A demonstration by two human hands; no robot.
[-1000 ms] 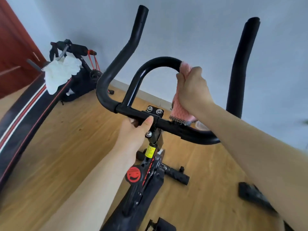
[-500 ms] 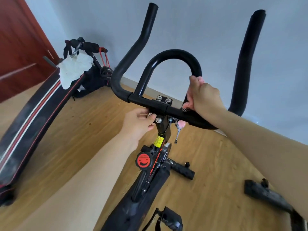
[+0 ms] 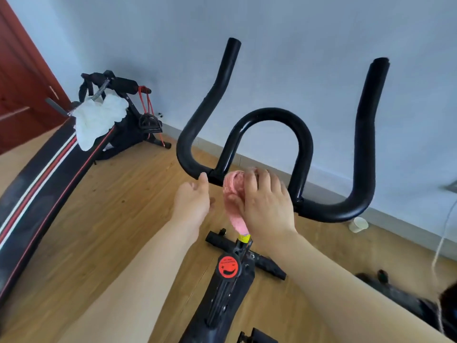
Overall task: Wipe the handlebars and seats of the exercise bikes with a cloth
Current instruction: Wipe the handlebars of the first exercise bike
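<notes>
Black handlebars (image 3: 269,115) of an exercise bike fill the middle of the head view, with two upright horns and a central loop. My right hand (image 3: 265,206) presses a pink cloth (image 3: 233,194) onto the centre of the crossbar, over the clamp. The cloth hangs down toward the stem. My left hand (image 3: 191,199) hovers just left of the cloth, fingers loose, its thumb tip touching the crossbar and nothing held. The bike's stem with a red knob (image 3: 228,267) runs down below. No seat is in view.
A sit-up bench (image 3: 37,189) with a white cloth (image 3: 97,120) draped on it lies at the left, by a red door (image 3: 17,78). A paper cup (image 3: 358,224) and a white cord (image 3: 442,238) are at the right wall. Wooden floor all around.
My right hand slid the pink cloth from the loop's right leg down onto the middle of the crossbar. My left hand let go of the bar and opened. The view tilted down.
</notes>
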